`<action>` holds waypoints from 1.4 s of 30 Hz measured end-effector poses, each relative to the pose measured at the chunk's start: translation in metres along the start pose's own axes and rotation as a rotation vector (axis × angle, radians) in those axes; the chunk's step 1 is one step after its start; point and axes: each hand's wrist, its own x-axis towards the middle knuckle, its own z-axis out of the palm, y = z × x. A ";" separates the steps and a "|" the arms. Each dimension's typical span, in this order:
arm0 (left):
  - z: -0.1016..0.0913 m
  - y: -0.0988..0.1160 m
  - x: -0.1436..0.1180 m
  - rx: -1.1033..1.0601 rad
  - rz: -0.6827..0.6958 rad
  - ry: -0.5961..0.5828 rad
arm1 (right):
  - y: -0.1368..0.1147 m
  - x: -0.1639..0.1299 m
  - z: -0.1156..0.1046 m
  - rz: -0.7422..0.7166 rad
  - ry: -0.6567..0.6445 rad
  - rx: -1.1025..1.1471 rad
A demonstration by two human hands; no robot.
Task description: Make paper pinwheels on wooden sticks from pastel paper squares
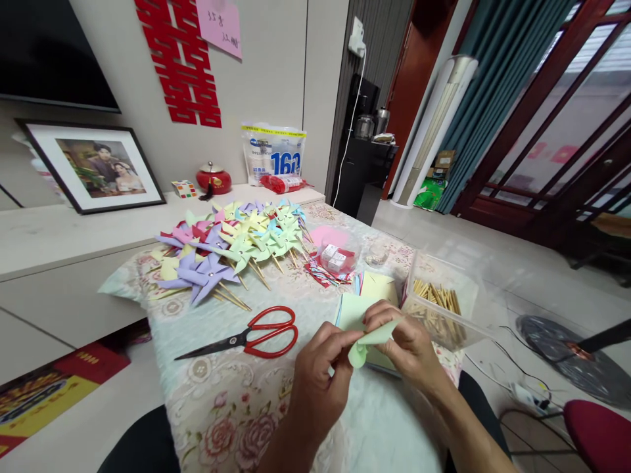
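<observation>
- The person's left hand [323, 378] pinches the near end of a light green paper [377, 336] between thumb and fingers.
- The right hand [407, 345] grips the same piece from the other side; the two hands are close together, the paper bent and curled between them.
- The piece is held above the table's near right part, in front of a stack of paper sheets [351, 309].
- Just right of the stack, a clear plastic box [476, 289] contains wooden sticks [436, 299].
- Left of the hands, red-handled scissors [240, 339] lie on the floral tablecloth [221, 407], blades pointing left.
- Beyond the scissors, many pastel pinwheels [246, 240] lie heaped.
- Right of them sits a red packet [349, 261] with a white label.
</observation>
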 end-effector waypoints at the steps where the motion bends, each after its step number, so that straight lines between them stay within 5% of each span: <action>1: 0.000 -0.001 0.001 -0.033 -0.033 0.000 | -0.002 0.003 -0.003 0.029 -0.033 0.003; 10: 0.003 -0.012 -0.003 -0.468 -0.568 -0.007 | -0.016 0.042 -0.022 0.246 -0.396 -0.068; 17: 0.007 -0.018 -0.002 -0.491 -0.819 0.122 | 0.005 0.060 -0.015 0.348 -0.555 -0.019; 29: -0.005 -0.003 0.007 -0.536 -0.879 0.117 | 0.008 0.071 0.002 0.470 -0.603 0.254; 38: -0.041 -0.003 -0.010 -0.411 -0.862 0.128 | 0.005 0.073 0.053 0.489 -0.565 0.528; 42: -0.051 -0.015 -0.019 -0.309 -0.911 0.271 | 0.015 0.080 0.078 0.501 -0.637 0.495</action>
